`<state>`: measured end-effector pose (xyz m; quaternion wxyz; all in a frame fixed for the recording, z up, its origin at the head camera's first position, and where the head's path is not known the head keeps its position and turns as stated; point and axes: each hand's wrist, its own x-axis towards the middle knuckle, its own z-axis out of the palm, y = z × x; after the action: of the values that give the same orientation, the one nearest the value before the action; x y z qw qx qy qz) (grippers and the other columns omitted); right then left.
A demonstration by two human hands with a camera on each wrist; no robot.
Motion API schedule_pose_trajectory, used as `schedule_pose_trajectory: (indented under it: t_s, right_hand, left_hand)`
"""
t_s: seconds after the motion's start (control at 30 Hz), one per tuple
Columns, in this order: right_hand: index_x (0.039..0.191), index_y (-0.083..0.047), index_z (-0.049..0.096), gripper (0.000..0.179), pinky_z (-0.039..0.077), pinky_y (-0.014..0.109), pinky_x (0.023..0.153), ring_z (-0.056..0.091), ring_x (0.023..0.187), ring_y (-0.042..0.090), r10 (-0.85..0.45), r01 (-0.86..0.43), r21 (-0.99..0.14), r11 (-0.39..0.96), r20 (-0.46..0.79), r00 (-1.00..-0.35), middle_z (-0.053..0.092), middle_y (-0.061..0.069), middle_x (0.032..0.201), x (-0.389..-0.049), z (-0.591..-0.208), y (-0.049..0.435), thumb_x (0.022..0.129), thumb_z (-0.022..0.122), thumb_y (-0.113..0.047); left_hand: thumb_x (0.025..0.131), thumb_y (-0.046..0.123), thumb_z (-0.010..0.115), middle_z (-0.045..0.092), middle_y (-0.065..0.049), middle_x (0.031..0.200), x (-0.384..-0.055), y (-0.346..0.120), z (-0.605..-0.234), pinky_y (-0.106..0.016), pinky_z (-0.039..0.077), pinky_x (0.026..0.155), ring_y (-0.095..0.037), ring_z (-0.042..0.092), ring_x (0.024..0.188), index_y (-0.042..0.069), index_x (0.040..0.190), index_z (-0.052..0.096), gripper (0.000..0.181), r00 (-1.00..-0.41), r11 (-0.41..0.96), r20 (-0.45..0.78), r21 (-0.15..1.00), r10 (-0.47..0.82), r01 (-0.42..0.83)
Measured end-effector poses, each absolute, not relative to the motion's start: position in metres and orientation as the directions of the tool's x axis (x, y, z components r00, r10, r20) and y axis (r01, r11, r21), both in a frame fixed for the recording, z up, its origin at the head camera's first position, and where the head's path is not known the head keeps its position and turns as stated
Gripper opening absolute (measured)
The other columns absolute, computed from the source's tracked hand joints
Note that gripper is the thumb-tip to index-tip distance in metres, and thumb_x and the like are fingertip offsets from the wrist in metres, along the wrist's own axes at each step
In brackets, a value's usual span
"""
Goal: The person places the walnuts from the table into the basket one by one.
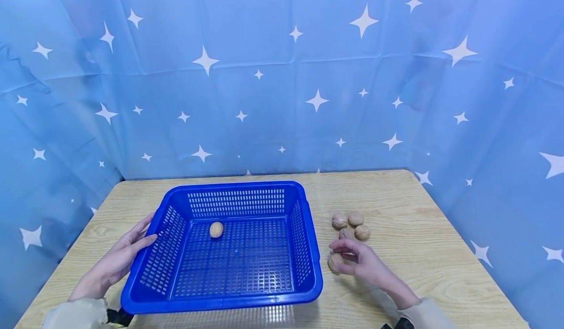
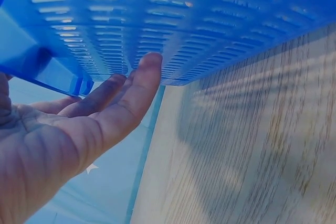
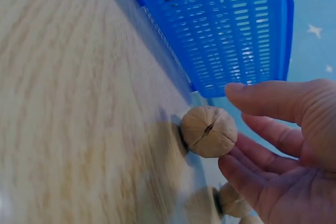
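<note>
A blue plastic basket (image 1: 220, 304) stands on the table with one walnut (image 1: 216, 229) inside, toward its back left. My left hand (image 1: 116, 260) rests at the basket's left side, its fairly straight fingers touching the rim and outer wall. Right of the basket, my right hand (image 1: 363, 265) reaches down around another walnut (image 3: 209, 131), which sits on the table. In the right wrist view the thumb stands apart from that walnut, while the fingertips are close beside it; whether they touch is unclear. Just beyond this hand lie several more walnuts (image 1: 355, 219) in a cluster.
The light wood table (image 1: 418, 231) extends to the right of the walnuts and behind the basket. A blue curtain with white stars (image 1: 291, 89) hangs around the back and sides.
</note>
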<state>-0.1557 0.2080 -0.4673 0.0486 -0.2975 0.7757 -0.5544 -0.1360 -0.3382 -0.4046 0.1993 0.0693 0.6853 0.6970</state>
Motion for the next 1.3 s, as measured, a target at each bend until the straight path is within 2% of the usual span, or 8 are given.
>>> schedule_pose_trajectory:
  t_s: [0.37, 0.7, 1.03, 1.3]
  right_hand:
    - [0.109, 0.012, 0.056, 0.038, 0.051, 0.026, 0.083, 0.059, 0.099, 0.013, -0.518, -0.425, -0.872, 0.244, 0.254, -0.817, 0.057, 0.031, 0.108, -0.155, -0.472, 0.208, 0.075, 0.071, 0.004]
    - [0.104, 0.012, 0.058, 0.033, 0.052, 0.025, 0.08, 0.057, 0.096, 0.005, -0.513, -0.411, -0.87, 0.271, 0.231, -0.827, 0.059, 0.027, 0.104, -0.154, -0.473, 0.207, 0.074, 0.071, 0.007]
    - [0.105, 0.009, 0.06, 0.034, 0.053, 0.027, 0.078, 0.059, 0.092, 0.008, -0.451, -0.349, -0.877, 0.33, 0.178, -0.874, 0.06, 0.023, 0.105, -0.156, -0.469, 0.208, 0.074, 0.074, 0.001]
    - [0.104, 0.008, 0.062, 0.033, 0.053, 0.027, 0.077, 0.059, 0.091, 0.006, -0.421, -0.447, -0.829, 0.335, 0.293, -0.859, 0.062, 0.02, 0.101, -0.162, -0.446, 0.209, 0.074, 0.074, 0.003]
  left_hand:
    - [0.104, 0.016, 0.033, 0.058, 0.009, 0.116, -0.136, -0.339, -0.405, -0.046, 0.053, 0.078, -0.023, 0.064, 0.099, 0.009, 0.146, -0.02, 0.068, -0.91, 0.02, -0.175, 0.983, 0.376, -0.181]
    - [0.104, 0.013, 0.031, 0.059, 0.007, 0.117, -0.136, -0.338, -0.406, -0.045, 0.054, 0.078, -0.024, 0.063, 0.1, 0.007, 0.145, -0.022, 0.068, -0.898, -0.03, -0.144, 0.985, 0.415, -0.172]
    - [0.104, 0.015, 0.032, 0.058, 0.008, 0.118, -0.136, -0.339, -0.405, -0.047, 0.053, 0.078, -0.025, 0.063, 0.1, 0.01, 0.146, -0.02, 0.068, -0.903, 0.003, -0.166, 0.984, 0.395, -0.179]
    - [0.104, 0.016, 0.033, 0.058, 0.007, 0.117, -0.137, -0.339, -0.405, -0.047, 0.053, 0.078, -0.025, 0.064, 0.1, 0.011, 0.147, -0.019, 0.067, -0.905, 0.017, -0.178, 0.982, 0.387, -0.186]
